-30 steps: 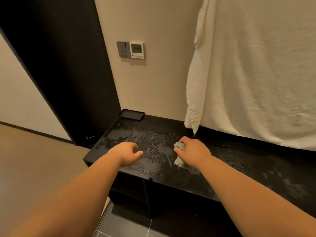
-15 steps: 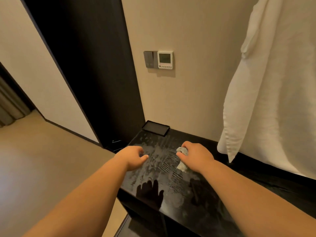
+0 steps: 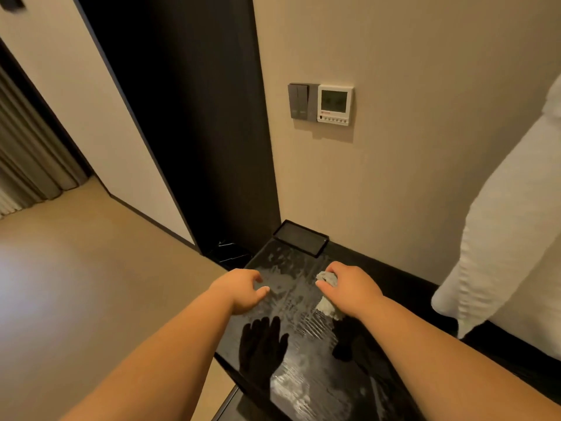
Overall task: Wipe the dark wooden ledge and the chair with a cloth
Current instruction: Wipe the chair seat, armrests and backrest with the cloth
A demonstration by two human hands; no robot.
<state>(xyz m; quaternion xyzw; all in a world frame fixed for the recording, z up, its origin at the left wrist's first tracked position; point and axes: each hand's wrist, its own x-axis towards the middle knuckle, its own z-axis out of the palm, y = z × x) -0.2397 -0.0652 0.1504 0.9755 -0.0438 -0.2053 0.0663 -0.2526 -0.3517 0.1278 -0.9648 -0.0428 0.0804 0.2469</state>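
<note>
We judge the dark wooden ledge [image 3: 306, 354] wants overlapping strokes out to its edges. Our right hand [image 3: 349, 288] grips the bunched cloth [image 3: 327, 306] on it; our left hand [image 3: 239, 288], at nine o'clock of that, hangs loosely curled, empty. No chair shows; most of the cloth hides under the fingers.

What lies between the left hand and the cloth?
In the head view, only bare, streaked ledge separates the left hand from the cloth in the right hand.
</note>
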